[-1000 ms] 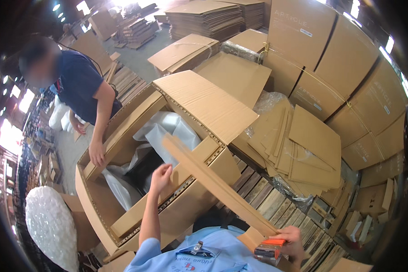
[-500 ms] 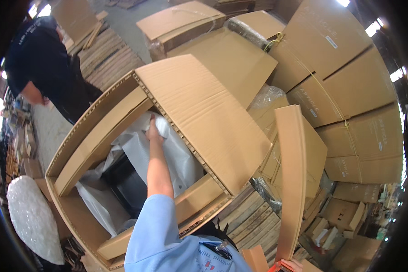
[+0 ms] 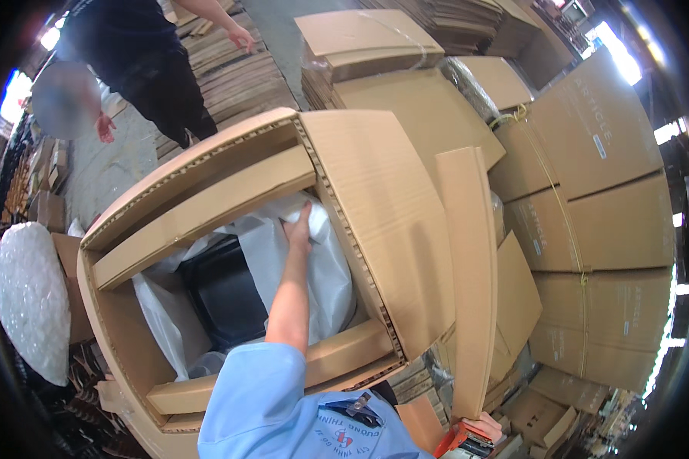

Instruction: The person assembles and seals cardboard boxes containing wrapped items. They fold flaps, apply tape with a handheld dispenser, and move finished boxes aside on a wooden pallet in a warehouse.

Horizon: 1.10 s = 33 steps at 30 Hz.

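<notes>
A big open cardboard carton point(image 3: 390, 191) lies in front of me, with its flap folded out to the right. White foam sheet point(image 3: 331, 264) lines its inside around a black, smooth-surfaced item point(image 3: 220, 291). My left hand point(image 3: 298, 228) reaches in and is closed on the foam near the right inner wall. At the lower right, my right hand point(image 3: 484, 430) grips the lower end of a long folded cardboard strip point(image 3: 473, 291), which stands upright beside the flap. A red and dark tool point(image 3: 464, 445) is also at that hand; its kind is unclear.
Cardboard pads point(image 3: 207, 218) run along the carton's inner sides. Tied stacks of cartons point(image 3: 605, 222) rise at the right. A bubble-wrapped bundle point(image 3: 32, 302) stands at the left. Beyond the carton, another person point(image 3: 142, 69) stands near wooden pallets point(image 3: 241, 76).
The cardboard strip in my right hand has come left, against the carton's flap. My left hand stays on the foam. The other person has turned and moved, and my view has shifted.
</notes>
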Tool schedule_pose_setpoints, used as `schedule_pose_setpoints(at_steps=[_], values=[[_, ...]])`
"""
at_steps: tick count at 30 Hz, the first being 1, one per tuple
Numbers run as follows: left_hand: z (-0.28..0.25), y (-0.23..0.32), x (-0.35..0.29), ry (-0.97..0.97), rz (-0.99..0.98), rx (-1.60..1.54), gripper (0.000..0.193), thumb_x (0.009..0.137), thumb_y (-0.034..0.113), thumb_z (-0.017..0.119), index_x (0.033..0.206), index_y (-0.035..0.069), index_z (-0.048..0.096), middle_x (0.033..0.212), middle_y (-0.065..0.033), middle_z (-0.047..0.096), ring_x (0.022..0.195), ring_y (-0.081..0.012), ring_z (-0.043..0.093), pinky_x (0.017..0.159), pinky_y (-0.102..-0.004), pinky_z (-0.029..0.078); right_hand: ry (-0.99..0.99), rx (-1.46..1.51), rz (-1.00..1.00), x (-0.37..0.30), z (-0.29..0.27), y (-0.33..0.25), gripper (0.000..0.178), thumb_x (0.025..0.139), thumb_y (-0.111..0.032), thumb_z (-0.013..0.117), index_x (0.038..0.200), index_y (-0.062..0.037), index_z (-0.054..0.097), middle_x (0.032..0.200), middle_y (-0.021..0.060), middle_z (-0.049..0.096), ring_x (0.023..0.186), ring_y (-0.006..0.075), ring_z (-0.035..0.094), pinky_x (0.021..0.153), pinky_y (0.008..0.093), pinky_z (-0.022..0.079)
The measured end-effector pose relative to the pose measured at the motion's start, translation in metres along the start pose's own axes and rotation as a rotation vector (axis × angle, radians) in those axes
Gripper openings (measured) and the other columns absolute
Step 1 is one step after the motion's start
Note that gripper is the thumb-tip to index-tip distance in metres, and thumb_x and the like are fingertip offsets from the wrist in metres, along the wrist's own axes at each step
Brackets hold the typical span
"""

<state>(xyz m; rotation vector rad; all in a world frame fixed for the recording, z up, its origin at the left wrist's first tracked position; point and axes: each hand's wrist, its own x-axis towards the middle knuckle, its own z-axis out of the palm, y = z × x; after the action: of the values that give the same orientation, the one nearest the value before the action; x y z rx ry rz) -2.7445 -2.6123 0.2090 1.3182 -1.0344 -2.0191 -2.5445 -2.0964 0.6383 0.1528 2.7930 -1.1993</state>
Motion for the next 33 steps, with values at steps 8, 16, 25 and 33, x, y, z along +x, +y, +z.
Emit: schedule_pose_setpoints(at_steps=[8, 16, 25, 33], values=[[-0.022, 0.000, -0.030, 0.029, 0.285, 0.388, 0.089, 0.087, 0.035, 0.083, 0.154, -0.005, 0.040, 0.151, -0.0252, 0.053, 0.140, -0.0373, 0.052, 0.119, -0.0413, 0.039, -0.178, 0.068, -0.228, 0.046, -0.019, -0.018, 0.010, 0.084, 0.001, 0.068, 0.091, 0.0020, 0.075, 0.082, 0.0104, 0.070, 0.071, 0.0191, 0.069, 0.059, 0.0320, 0.052], [-0.003, 0.119, -0.339, -0.570, 0.591, 0.535, 0.024, 0.099, 0.019, 0.073, 0.114, 0.003, 0.065, 0.108, -0.0096, 0.068, 0.100, -0.0200, 0.066, 0.090, -0.0351, 0.054, -0.551, 0.552, 0.362, 0.126, -0.042, -0.027, 0.015, 0.091, -0.009, 0.066, 0.077, -0.0067, 0.065, 0.070, 0.0058, 0.067, 0.059, 0.0160, 0.066, 0.052, 0.0297, 0.051], [0.016, 0.071, -0.543, -1.287, 0.683, 0.835, 0.055, 0.097, 0.047, 0.068, 0.129, 0.002, 0.068, 0.133, -0.0183, 0.065, 0.121, -0.0356, 0.058, 0.108, -0.0473, 0.046, -0.916, 0.608, 0.257, 0.195, -0.058, -0.010, 0.017, 0.096, -0.022, 0.064, 0.090, -0.0074, 0.069, 0.074, 0.0084, 0.071, 0.058, 0.0205, 0.066, 0.053, 0.0332, 0.055], [0.025, 0.080, -0.579, -0.713, 1.345, 1.159, 0.073, 0.085, 0.055, 0.075, 0.141, 0.012, 0.060, 0.125, -0.0189, 0.058, 0.126, -0.0390, 0.047, 0.110, -0.0515, 0.035, -0.917, 0.927, 0.285, 0.186, -0.032, -0.042, 0.024, 0.098, -0.029, 0.059, 0.095, -0.0076, 0.070, 0.076, 0.0086, 0.071, 0.059, 0.0218, 0.067, 0.054, 0.0341, 0.057]])
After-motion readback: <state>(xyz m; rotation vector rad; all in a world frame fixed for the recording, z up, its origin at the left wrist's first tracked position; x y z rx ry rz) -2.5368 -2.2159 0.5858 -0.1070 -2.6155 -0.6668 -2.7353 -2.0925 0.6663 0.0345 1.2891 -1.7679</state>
